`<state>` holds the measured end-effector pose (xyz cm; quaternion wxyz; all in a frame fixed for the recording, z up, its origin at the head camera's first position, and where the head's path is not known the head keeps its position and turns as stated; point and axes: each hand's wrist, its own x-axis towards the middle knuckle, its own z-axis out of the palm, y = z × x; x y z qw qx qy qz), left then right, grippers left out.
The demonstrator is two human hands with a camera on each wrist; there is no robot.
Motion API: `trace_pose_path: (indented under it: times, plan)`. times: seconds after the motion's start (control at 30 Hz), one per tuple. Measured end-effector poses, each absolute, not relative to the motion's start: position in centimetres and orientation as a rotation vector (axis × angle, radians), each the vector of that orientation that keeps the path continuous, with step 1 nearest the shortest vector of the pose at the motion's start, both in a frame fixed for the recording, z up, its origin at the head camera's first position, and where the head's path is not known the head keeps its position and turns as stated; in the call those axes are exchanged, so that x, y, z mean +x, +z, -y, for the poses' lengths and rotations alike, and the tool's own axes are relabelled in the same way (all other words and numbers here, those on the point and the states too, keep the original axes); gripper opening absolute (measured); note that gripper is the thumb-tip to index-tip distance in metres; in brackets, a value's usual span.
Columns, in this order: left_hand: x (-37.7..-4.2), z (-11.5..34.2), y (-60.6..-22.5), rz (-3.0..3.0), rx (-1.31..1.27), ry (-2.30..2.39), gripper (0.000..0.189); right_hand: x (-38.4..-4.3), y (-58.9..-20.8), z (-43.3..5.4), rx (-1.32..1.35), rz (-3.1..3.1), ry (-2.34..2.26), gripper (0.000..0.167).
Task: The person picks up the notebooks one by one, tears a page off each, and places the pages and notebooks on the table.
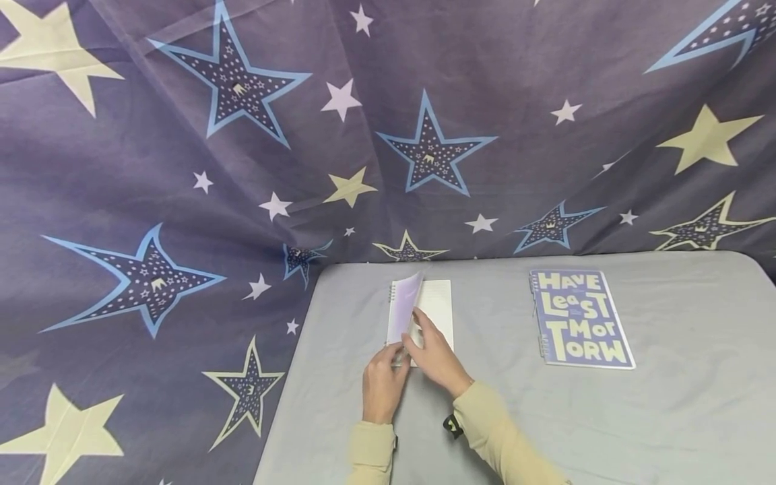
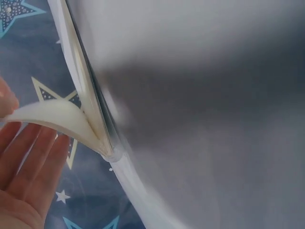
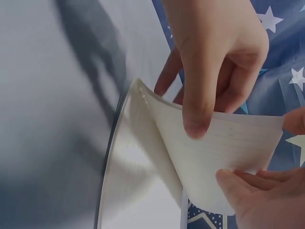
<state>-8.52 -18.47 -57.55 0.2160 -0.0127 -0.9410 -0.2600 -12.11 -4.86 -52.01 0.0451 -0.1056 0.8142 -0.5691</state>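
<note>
A small spiral notebook (image 1: 436,303) lies open on the grey surface, white lined pages showing. Its lilac leaf (image 1: 401,306) stands raised along the coil side. At the lower edge, my left hand (image 1: 382,384) pinches the raised pages; in the right wrist view the left thumb (image 3: 198,114) lies on their face, fingers behind. My right hand (image 1: 439,353) reaches over the open page; its thumb and fingers pinch the free corner of the curved pages (image 3: 224,148) in the right wrist view. The left wrist view shows left-hand fingers (image 2: 38,167) under the bent pages (image 2: 57,117).
To the right lies a larger spiral notebook (image 1: 582,320), its blue cover shut and printed with pale letters. A grey cloth (image 1: 497,303) covers the table. Dark star-patterned fabric (image 1: 485,60) hangs behind and on the left.
</note>
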Motion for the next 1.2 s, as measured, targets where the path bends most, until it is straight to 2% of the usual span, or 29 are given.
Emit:
trace_pose_path:
  times: [0.37, 0.7, 1.03, 1.2]
  plan:
    - [-8.6, 19.5, -56.6, 2.42, -0.026, -0.838, 0.019, -12.3, -51.8, 6.2, -0.488, -2.408, -1.792, 0.063]
    - [-8.4, 20.2, -56.1, 2.433, 0.096, -0.81, 0.008, -13.0, -53.7, 7.2, -0.55, -2.366, -1.666, 0.068]
    - [-8.2, 21.3, -56.2, 2.457, 0.196, -0.877, 0.011, -13.1, -56.0, 8.5, -0.652, -2.314, -1.64, 0.053]
    - [-8.0, 21.9, -56.3, 2.385, 0.222, -0.933, 0.009, -13.0, -56.8, 9.2, -0.729, -2.328, -1.574, 0.051]
